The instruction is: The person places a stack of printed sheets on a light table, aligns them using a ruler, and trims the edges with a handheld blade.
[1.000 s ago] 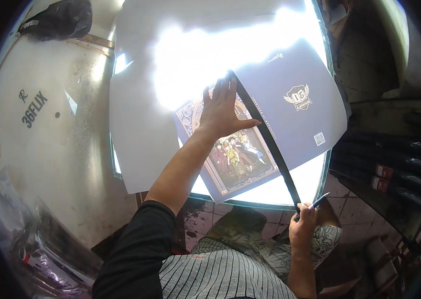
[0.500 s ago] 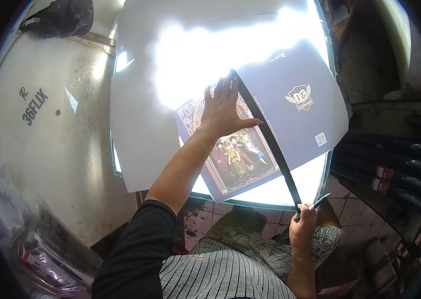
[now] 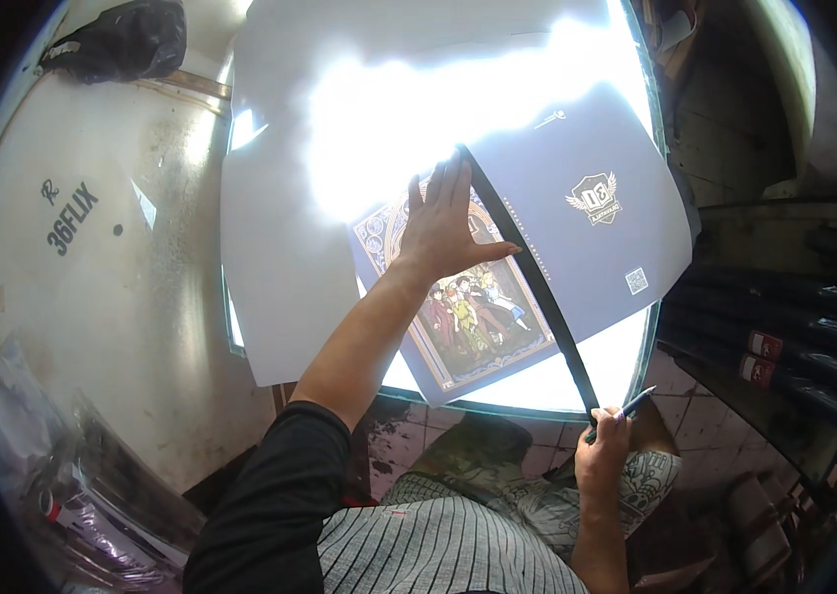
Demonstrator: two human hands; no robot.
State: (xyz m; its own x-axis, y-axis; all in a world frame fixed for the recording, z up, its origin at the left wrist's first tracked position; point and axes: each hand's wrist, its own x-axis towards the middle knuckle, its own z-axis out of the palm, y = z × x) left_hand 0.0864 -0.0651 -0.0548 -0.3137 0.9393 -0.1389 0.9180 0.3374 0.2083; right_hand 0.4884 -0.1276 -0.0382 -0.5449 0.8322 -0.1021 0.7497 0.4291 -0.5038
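A large printed cover sheet, dark blue with an illustrated panel, lies on a brightly lit glass-topped table. Across it runs a long, narrow black straightedge, slanting from the far middle to the near right edge. My left hand rests flat on the illustrated panel, fingers stretched out, with the thumb reaching to the straightedge. At the table's near edge, my right hand is closed around the straightedge's near end. A slim dark pen or pencil sticks out of the same hand, its tip pointing up and right.
A big plain pale sheet lies under the print at the left. Further left is a whitish board with a black plastic bag at its far end. Plastic-wrapped items lie at lower left, dark rolls at right.
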